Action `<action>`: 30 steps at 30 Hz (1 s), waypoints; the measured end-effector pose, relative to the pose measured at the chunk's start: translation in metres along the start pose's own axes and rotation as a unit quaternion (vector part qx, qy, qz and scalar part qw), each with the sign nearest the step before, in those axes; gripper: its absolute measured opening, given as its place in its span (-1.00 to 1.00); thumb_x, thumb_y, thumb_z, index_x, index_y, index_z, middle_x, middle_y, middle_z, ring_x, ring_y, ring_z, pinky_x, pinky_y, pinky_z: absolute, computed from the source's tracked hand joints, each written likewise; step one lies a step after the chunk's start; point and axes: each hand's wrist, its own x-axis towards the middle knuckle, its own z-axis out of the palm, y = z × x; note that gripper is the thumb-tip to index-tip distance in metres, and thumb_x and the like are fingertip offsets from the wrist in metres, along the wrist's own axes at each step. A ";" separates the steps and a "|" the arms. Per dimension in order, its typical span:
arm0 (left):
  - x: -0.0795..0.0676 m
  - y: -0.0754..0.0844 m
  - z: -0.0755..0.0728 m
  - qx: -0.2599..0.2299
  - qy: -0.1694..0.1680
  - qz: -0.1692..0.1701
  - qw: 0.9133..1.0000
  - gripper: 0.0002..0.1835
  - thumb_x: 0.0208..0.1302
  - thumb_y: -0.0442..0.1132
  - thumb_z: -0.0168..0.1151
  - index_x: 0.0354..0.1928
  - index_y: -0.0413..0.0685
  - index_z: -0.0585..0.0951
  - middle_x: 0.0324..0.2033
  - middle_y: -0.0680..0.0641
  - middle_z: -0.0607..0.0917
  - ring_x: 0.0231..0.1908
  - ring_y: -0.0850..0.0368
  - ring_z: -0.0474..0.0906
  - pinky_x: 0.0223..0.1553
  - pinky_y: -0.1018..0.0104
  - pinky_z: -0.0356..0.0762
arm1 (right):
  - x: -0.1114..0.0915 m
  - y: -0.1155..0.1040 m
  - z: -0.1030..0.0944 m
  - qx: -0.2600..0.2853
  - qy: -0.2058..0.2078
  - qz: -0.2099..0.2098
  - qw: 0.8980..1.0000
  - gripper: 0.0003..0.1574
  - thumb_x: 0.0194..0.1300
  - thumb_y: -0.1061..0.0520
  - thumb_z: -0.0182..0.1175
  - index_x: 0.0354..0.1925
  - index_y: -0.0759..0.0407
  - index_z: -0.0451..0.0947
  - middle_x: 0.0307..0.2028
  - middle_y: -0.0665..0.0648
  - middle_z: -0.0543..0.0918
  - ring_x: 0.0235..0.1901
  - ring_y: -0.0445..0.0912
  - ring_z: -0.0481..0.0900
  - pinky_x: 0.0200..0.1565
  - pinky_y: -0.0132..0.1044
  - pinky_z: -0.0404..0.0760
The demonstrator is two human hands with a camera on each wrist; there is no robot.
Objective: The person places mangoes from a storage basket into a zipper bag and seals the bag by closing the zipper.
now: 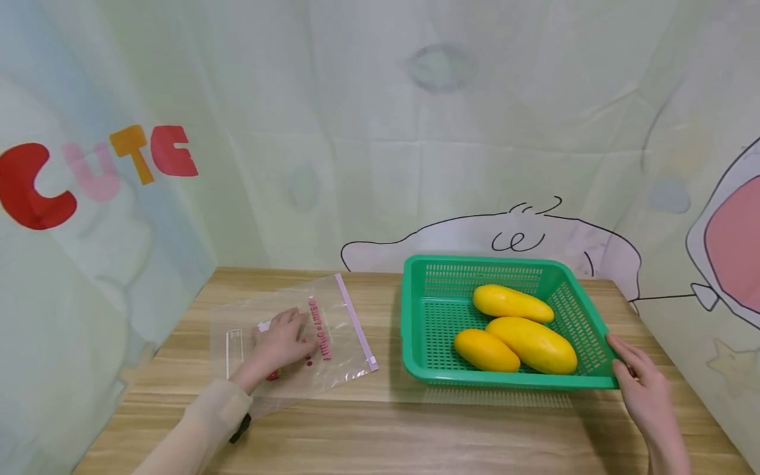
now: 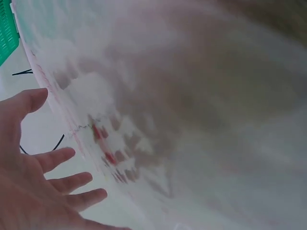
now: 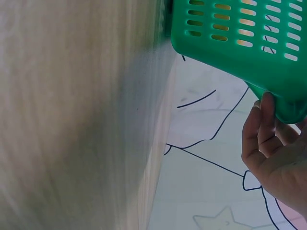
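A clear zip bag (image 1: 334, 316) with a lilac slider strip and red print lies flat on the left of the table. My left hand (image 1: 282, 340) is over it; in the left wrist view its fingers (image 2: 72, 182) are spread close to the plastic, though contact is hard to tell. On the right is a green plastic basket (image 1: 413, 316), whose right front corner my right hand (image 1: 647, 382) grips by the rim. From the right wrist view, fingers (image 3: 266, 117) curl under that rim. Three smooth, oblong yellow fruits (image 1: 531, 343) lie inside the basket.
The wood-grain table (image 1: 356, 435) ends at a pale cloth backdrop (image 1: 309, 165) with cartoon drawings and the letters CUTE. A small dark thing (image 1: 240, 429), partly hidden, shows beside my left wrist.
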 end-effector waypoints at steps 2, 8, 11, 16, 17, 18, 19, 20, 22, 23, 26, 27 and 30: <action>-0.001 -0.001 0.000 0.010 -0.003 -0.004 1.000 -0.24 0.19 0.12 0.18 0.35 -0.16 0.34 0.40 -0.35 0.21 0.40 -0.40 0.06 0.10 -0.73 -0.23 | 0.000 0.000 0.000 0.001 0.000 0.000 1.000 -0.47 0.46 0.10 -0.10 0.33 0.15 0.33 0.13 -0.53 0.30 -0.21 -0.59 0.24 -0.31 -0.68 0.28; -0.002 -0.006 0.001 0.042 -0.019 -0.002 0.999 -0.18 0.22 0.21 0.13 0.39 -0.17 0.28 0.42 -0.36 0.16 0.39 -0.49 0.02 0.12 -0.72 -0.24 | 0.000 -0.001 0.001 0.003 0.002 -0.002 1.000 -0.48 0.46 0.10 -0.10 0.33 0.16 0.34 0.11 -0.58 0.29 -0.21 -0.60 0.24 -0.30 -0.69 0.27; -0.002 -0.008 0.001 0.048 -0.028 -0.002 0.998 -0.18 0.23 0.24 0.13 0.39 -0.11 0.28 0.42 -0.37 0.16 0.37 -0.53 0.02 0.11 -0.72 -0.24 | 0.000 -0.001 0.001 0.004 0.003 -0.004 1.000 -0.48 0.46 0.11 -0.10 0.33 0.15 0.34 0.09 -0.61 0.27 -0.21 -0.60 0.24 -0.30 -0.68 0.27; -0.002 -0.010 0.001 0.047 -0.038 0.002 0.998 -0.20 0.21 0.26 0.14 0.38 -0.05 0.31 0.40 -0.40 0.19 0.35 -0.55 0.05 0.06 -0.75 -0.20 | 0.000 -0.001 0.001 0.004 0.005 -0.001 1.000 -0.48 0.45 0.10 -0.10 0.33 0.15 0.34 0.05 -0.65 0.25 -0.23 -0.58 0.25 -0.31 -0.67 0.28; -0.002 -0.010 0.001 0.043 -0.040 0.003 0.998 -0.20 0.21 0.26 0.14 0.38 -0.05 0.31 0.39 -0.41 0.19 0.35 -0.55 0.05 0.06 -0.75 -0.20 | -0.001 -0.001 0.001 0.004 0.004 0.000 1.000 -0.48 0.45 0.10 -0.10 0.33 0.15 0.34 0.04 -0.65 0.24 -0.24 -0.58 0.25 -0.32 -0.67 0.28; -0.002 -0.010 0.001 0.040 -0.041 0.003 0.998 -0.20 0.21 0.26 0.15 0.38 -0.06 0.31 0.39 -0.41 0.19 0.35 -0.55 0.04 0.06 -0.75 -0.19 | -0.001 -0.001 0.001 0.003 0.004 0.001 1.000 -0.48 0.46 0.10 -0.10 0.33 0.14 0.34 0.03 -0.66 0.24 -0.24 -0.58 0.25 -0.32 -0.66 0.28; -0.002 -0.010 0.001 0.036 -0.043 0.003 0.998 -0.19 0.21 0.25 0.15 0.38 -0.06 0.31 0.39 -0.41 0.19 0.35 -0.55 0.04 0.06 -0.75 -0.19 | -0.001 -0.001 0.001 0.003 0.004 0.001 1.000 -0.48 0.46 0.10 -0.10 0.33 0.15 0.34 0.04 -0.66 0.24 -0.24 -0.58 0.25 -0.33 -0.66 0.28; -0.002 -0.010 0.000 0.032 -0.044 0.004 0.998 -0.19 0.21 0.25 0.16 0.38 -0.07 0.31 0.39 -0.42 0.18 0.35 -0.55 0.04 0.06 -0.75 -0.18 | -0.001 -0.001 0.001 0.003 0.004 0.001 1.000 -0.48 0.46 0.10 -0.10 0.33 0.15 0.34 0.03 -0.66 0.24 -0.24 -0.58 0.25 -0.33 -0.66 0.28; -0.001 -0.010 0.000 0.025 -0.047 0.006 0.999 -0.18 0.20 0.26 0.16 0.38 -0.08 0.31 0.39 -0.43 0.18 0.35 -0.56 0.02 0.06 -0.75 -0.16 | -0.001 -0.001 0.001 0.004 0.005 0.000 1.000 -0.48 0.46 0.10 -0.10 0.33 0.15 0.34 0.04 -0.65 0.25 -0.24 -0.59 0.25 -0.33 -0.66 0.29; 0.000 -0.011 0.000 0.024 -0.048 0.006 0.999 -0.18 0.20 0.26 0.16 0.38 -0.08 0.31 0.39 -0.43 0.17 0.35 -0.56 0.02 0.06 -0.74 -0.15 | 0.000 -0.001 0.001 0.004 0.005 -0.001 1.000 -0.48 0.46 0.10 -0.10 0.33 0.15 0.34 0.05 -0.65 0.26 -0.24 -0.59 0.25 -0.33 -0.66 0.29; 0.001 -0.012 0.000 0.024 -0.052 0.007 0.998 -0.17 0.19 0.27 0.17 0.38 -0.07 0.31 0.39 -0.43 0.17 0.35 -0.56 0.02 0.07 -0.73 -0.12 | 0.000 -0.001 0.000 0.006 0.005 -0.001 1.000 -0.48 0.46 0.10 -0.10 0.33 0.16 0.34 0.06 -0.63 0.26 -0.23 -0.59 0.25 -0.32 -0.68 0.28; 0.002 -0.013 0.000 0.023 -0.053 0.007 0.998 -0.17 0.19 0.27 0.17 0.38 -0.07 0.31 0.39 -0.42 0.17 0.36 -0.55 0.02 0.08 -0.73 -0.12 | -0.001 -0.001 0.000 0.006 0.004 0.000 1.000 -0.48 0.46 0.10 -0.10 0.33 0.16 0.34 0.06 -0.63 0.26 -0.22 -0.59 0.25 -0.31 -0.68 0.28; 0.003 -0.015 0.000 0.021 -0.057 0.007 0.998 -0.16 0.19 0.27 0.17 0.39 -0.06 0.30 0.41 -0.41 0.16 0.37 -0.53 0.01 0.11 -0.71 -0.12 | -0.001 -0.001 0.000 0.006 0.004 0.001 1.000 -0.47 0.46 0.10 -0.10 0.33 0.15 0.34 0.07 -0.62 0.26 -0.22 -0.59 0.24 -0.30 -0.69 0.27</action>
